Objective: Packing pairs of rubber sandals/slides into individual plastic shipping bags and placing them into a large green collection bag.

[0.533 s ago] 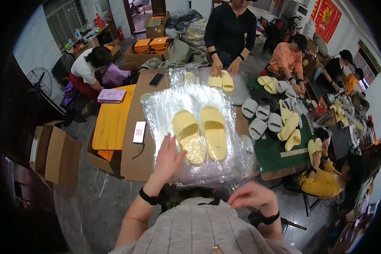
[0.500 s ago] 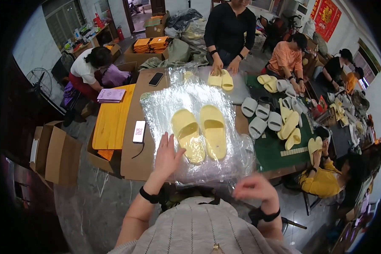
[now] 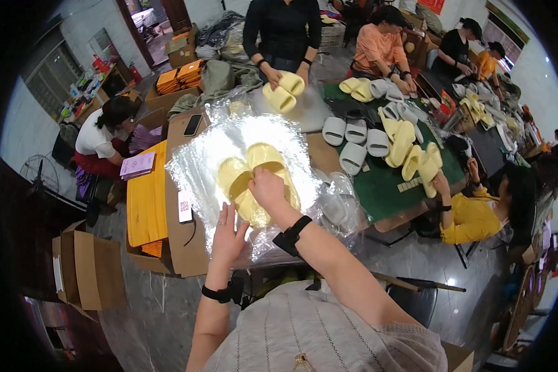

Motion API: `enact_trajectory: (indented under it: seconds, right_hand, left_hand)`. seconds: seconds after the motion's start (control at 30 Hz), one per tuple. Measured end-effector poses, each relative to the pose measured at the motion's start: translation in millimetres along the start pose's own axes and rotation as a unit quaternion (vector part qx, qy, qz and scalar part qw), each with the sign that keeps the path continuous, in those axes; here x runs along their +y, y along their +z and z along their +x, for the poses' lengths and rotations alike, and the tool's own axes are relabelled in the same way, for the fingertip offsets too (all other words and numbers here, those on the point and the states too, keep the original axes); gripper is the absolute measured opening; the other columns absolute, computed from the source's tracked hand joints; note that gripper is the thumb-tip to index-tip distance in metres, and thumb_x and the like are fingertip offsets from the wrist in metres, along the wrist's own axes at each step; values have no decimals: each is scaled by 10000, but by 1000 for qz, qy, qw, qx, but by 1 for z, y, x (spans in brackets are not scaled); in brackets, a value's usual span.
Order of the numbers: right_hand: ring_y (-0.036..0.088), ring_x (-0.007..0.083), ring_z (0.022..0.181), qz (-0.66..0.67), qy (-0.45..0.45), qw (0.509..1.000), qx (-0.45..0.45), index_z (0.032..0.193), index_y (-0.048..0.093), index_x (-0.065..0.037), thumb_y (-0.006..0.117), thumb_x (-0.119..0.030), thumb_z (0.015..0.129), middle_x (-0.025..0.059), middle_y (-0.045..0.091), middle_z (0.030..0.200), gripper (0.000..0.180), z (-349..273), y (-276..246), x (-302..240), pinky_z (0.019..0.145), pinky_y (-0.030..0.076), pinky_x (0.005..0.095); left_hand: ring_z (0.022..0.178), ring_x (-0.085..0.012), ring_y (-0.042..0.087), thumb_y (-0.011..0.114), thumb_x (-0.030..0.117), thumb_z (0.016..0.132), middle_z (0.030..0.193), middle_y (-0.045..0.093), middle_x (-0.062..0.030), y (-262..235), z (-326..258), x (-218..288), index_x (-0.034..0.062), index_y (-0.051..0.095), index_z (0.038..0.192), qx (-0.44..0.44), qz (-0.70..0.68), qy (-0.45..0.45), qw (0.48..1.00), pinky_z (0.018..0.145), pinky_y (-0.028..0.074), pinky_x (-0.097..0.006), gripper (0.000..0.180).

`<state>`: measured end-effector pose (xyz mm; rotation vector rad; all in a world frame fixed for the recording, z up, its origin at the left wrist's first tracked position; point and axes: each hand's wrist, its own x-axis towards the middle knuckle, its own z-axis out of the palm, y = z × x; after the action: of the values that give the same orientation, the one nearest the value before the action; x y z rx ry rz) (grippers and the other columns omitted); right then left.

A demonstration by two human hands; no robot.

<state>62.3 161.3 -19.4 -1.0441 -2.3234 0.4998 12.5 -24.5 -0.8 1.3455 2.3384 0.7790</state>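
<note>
Spreading our open left hand (image 3: 228, 240) beside yellow slide sandals (image 3: 234, 177), perhaps steadying the plastic film (image 3: 193, 160), we curl our right hand (image 3: 268, 190) over the pair, its grip indiscernible.

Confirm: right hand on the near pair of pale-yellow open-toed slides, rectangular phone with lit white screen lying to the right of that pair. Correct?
Not quite: the rectangular phone with lit white screen lies to the left of the pale-yellow open-toed slides, as the head view shows. The right hand is on that pair, as stated.
</note>
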Motion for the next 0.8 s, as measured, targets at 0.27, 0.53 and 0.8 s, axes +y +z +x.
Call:
enact_trajectory:
  seconds: [0.27,0.53,0.8]
  right_hand:
    - [637,363,773,113,79,990,-40,910,598,-52,627,-283,835,156,650,829,245,-36,-83,55,698,511,450]
    - [637,377,744,4,252,965,70,845,584,-31,657,-276,826,183,640,767,256,-93,-118,238,660,495,470]
    - [626,429,839,24,130,985,-110,1000,584,-33,669,-272,796,240,648,926,326,-93,-6,278,699,504,505]
  left_hand:
    - [1375,-467,293,606,391,896,1507,277,-289,10,-7,-12,10,292,1473,33,10,10,999,1118,295,-458,759]
    - [1398,-464,249,687,463,823,1514,259,-293,18,-8,-2,38,379,1444,29,118,34,992,1127,277,-480,814]
    - [1399,-454,256,724,410,798,1518,265,-278,22,-4,9,46,387,1440,33,129,29,991,1127,281,-487,811]
